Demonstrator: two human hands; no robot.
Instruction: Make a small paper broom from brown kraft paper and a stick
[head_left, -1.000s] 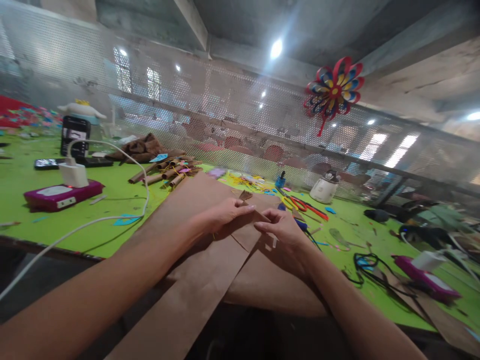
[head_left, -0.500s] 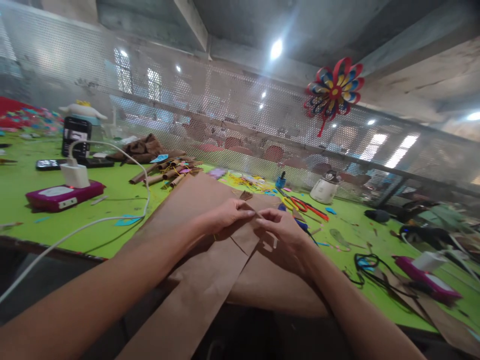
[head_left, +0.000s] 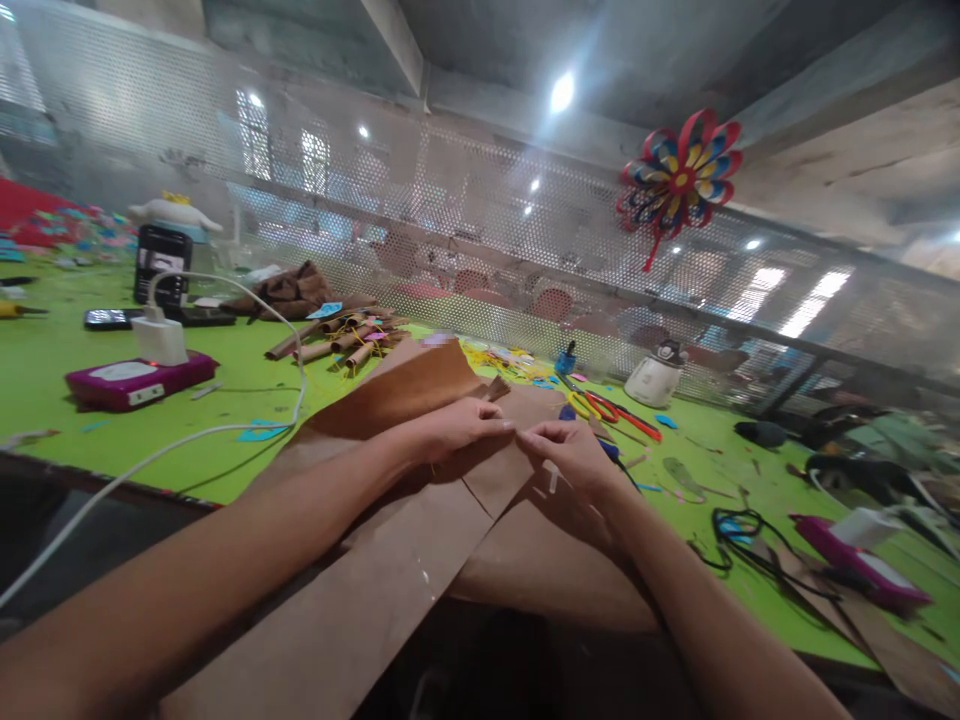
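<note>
— Two hands meet at the middle of the brown paper (head_left: 420,560), is that right?

— Yes. The left hand (head_left: 450,428) and the right hand (head_left: 574,455) come together fingertip to fingertip over the sheets, which lie on the green surface (head_left: 247,390) and hang over its near edge.

— What are the fingers doing?

— On both hands the fingers are pinched together on a small fold or edge of the paper, just where the hands meet. What exactly sits between the tips is too small to tell.

— How does the paper lie?

— Several wide strips overlap. One runs toward the lower left, another lies flat under the right wrist, and a piece behind the left hand lifts up off the surface.

— And around them?

— To the left, a magenta box (head_left: 139,380) with a white charger (head_left: 160,340) on it, its white cable (head_left: 187,440) curving across the surface. Behind that, a bundle of brown paper rolls (head_left: 341,345). Beyond the right hand, scissors (head_left: 611,410) with red and yellow handles, and a small white pot (head_left: 656,378). A paper pinwheel (head_left: 679,175) hangs on the perforated screen (head_left: 420,230) behind.
</note>
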